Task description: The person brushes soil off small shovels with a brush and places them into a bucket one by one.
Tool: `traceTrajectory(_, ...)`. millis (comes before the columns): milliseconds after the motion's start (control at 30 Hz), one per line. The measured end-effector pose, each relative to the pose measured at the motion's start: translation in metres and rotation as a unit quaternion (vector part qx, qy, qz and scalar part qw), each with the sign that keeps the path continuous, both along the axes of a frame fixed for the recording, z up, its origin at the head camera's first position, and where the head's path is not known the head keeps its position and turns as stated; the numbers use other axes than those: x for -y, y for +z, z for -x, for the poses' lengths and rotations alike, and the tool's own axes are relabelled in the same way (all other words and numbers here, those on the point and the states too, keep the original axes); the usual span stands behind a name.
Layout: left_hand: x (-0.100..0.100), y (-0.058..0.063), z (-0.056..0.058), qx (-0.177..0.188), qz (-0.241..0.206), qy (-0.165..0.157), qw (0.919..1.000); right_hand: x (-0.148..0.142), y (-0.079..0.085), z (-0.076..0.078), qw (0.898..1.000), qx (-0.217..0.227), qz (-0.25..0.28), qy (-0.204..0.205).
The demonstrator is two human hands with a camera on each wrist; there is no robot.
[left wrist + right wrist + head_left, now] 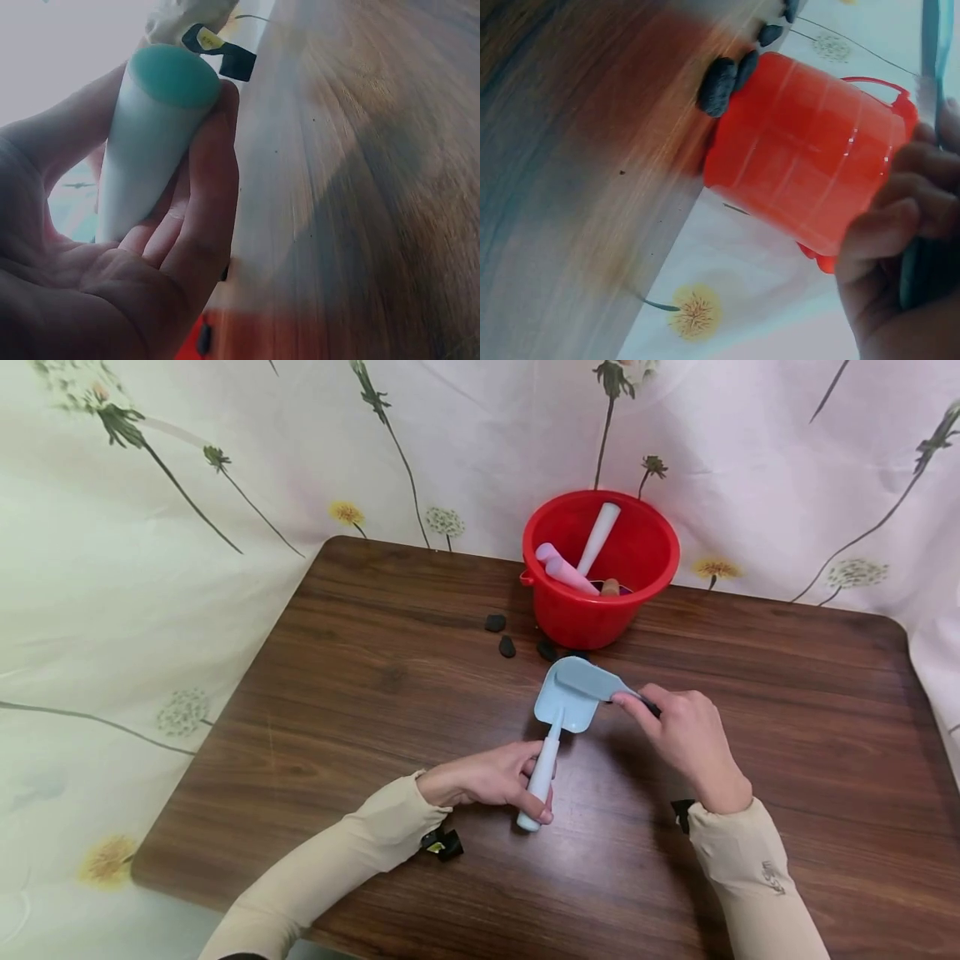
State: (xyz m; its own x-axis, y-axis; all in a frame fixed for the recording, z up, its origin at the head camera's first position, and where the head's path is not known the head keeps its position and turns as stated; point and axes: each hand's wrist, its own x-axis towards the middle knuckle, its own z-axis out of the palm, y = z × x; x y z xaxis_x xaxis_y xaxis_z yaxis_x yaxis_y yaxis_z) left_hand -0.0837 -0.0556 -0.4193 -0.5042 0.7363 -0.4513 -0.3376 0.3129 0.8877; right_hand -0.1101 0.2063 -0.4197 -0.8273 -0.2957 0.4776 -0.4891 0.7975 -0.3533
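My left hand (498, 777) grips the white handle of a small light blue shovel (557, 697), whose blade points away toward the red bucket (581, 622). Seen from the left wrist, the handle (150, 142) has a green end and lies between thumb and curled fingers. A flat grey-blue spatula-like tool (588, 681) is held in my right hand (686, 735) by its dark handle (926, 274). Its blade overlaps the shovel's blade in the head view; whether they touch I cannot tell. Several black stones (507, 647) lie by the bucket's base, some partly hidden.
Inside the bucket stand a white handle (598, 539), pink handles (566, 572) and a brown-ended piece (611, 587). The brown wooden table (360, 677) has rounded corners. Behind it hangs a flower-printed cloth (480, 452).
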Motion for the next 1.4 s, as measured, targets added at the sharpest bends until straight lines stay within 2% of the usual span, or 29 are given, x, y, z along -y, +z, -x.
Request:
traceTrajectory(133, 0.001, -0.001, -0.002, 0.001, 0.008, -0.001, 1.0000, 0.003, 0.002, 0.001, 0.999, -0.026, 0.010, -0.015)
traceTrajectory(233, 0.000, -0.003, -0.003, -0.005, 0.009, 0.003, 0.9999, 0.004, 0.006, -0.001, 0.999, -0.007, 0.040, -0.021)
traceTrajectory(300, -0.001, -0.004, -0.002, -0.017, 0.009, 0.009, 0.9998, 0.003, 0.010, -0.003, 0.998, 0.020, 0.056, -0.019)
traceTrajectory(400, 0.000, -0.006, 0.000, -0.036, 0.021, 0.025, 0.9988, 0.001, 0.015, -0.009, 0.995, 0.081, 0.053, -0.004)
traceTrajectory(500, 0.001, -0.006, 0.003, -0.049, 0.034, 0.041, 0.9974, 0.000, 0.018, -0.014, 0.988, 0.154, 0.015, 0.014)
traceTrajectory(600, 0.001, -0.005, 0.004, -0.054, 0.034, 0.041, 0.9971, 0.000, 0.022, -0.018, 0.976, 0.216, -0.018, 0.016)
traceTrajectory(667, 0.001, -0.005, 0.004, -0.051, 0.027, 0.037, 0.9977, 0.000, 0.023, -0.019, 0.971, 0.238, -0.033, 0.011)
traceTrajectory(733, 0.000, -0.004, 0.004, -0.047, 0.019, 0.033, 0.9982, 0.001, 0.024, -0.019, 0.970, 0.240, -0.042, 0.004)
traceTrajectory(867, 0.000, -0.003, 0.003, -0.034, 0.004, 0.029, 0.9990, 0.000, 0.025, -0.019, 0.978, 0.199, -0.055, -0.015)
traceTrajectory(1000, 0.001, -0.001, 0.001, -0.022, -0.003, 0.022, 0.9995, -0.003, 0.023, -0.016, 0.990, 0.121, -0.054, -0.053)
traceTrajectory(1133, 0.002, -0.001, -0.001, -0.014, -0.001, 0.014, 0.9998, -0.004, 0.019, -0.012, 0.995, 0.035, -0.038, -0.087)
traceTrajectory(1267, 0.002, -0.003, -0.002, -0.008, -0.004, 0.019, 0.9998, -0.003, 0.015, -0.009, 0.996, -0.022, -0.024, -0.087)
traceTrajectory(1400, 0.001, -0.006, -0.001, -0.013, -0.006, 0.027, 0.9995, -0.003, 0.013, -0.007, 0.996, -0.040, -0.009, -0.076)
